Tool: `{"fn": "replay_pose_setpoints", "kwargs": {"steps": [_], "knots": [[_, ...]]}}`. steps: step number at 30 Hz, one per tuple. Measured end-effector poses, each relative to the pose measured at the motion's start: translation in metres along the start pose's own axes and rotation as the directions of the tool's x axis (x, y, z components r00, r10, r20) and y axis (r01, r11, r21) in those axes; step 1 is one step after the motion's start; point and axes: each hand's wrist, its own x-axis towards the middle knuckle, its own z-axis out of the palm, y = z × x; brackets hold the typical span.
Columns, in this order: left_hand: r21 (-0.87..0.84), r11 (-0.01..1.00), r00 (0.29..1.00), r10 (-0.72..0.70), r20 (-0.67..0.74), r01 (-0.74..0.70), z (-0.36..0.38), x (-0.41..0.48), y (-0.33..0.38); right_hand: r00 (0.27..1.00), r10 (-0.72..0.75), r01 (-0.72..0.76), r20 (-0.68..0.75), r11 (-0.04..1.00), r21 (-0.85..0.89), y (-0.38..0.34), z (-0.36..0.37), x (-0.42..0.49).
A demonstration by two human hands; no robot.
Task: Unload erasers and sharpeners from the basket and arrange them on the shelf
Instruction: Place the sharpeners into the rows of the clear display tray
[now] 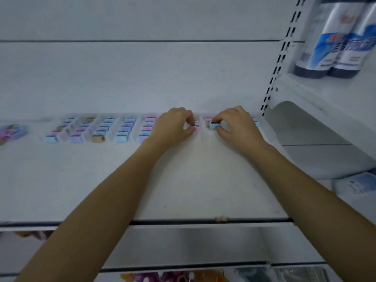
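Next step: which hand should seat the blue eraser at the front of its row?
Right: the right hand already pinches the blue eraser; the left hand is busy holding a pink eraser beside it.

Head view of a white shelf (183, 180) on which pastel erasers (99, 129) stand in parallel columns near the back panel. The left hand (175, 125) pinches a pink eraser (197, 127) and the right hand (238, 125) pinches a light blue eraser (215, 125), both at the right end of the columns and resting on the shelf surface. Two blue-and-white bottles (335, 37) stand on a higher shelf beyond the slotted upright (278, 62) at upper right.
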Motion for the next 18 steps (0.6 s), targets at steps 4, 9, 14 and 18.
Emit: {"fn": "replay_pose_setpoints", "kwargs": {"steps": [4,9,14,18], "knots": [[0.033,0.999,0.999,-0.009,0.043,0.007,-0.0022,-0.0014,0.0017,1.000,-0.001,0.002,0.017,1.000,-0.030,-0.0030,-0.0030,-0.0007],[0.074,0.997,0.999,0.025,0.037,-0.028,-0.0045,-0.0044,0.0039,1.000,0.008,-0.007,0.027,0.999,-0.040,-0.0045,-0.0009,-0.0020],[0.109,0.992,0.997,0.050,0.053,-0.056,-0.0056,-0.0063,0.0053,0.999,0.011,-0.009,0.037,0.999,-0.044,-0.0048,0.0000,-0.0038],[0.141,0.989,0.998,0.041,0.056,-0.049,-0.0051,-0.0071,0.0028,0.999,0.004,-0.003,0.032,0.999,-0.044,-0.0056,0.0005,-0.0042]]}}
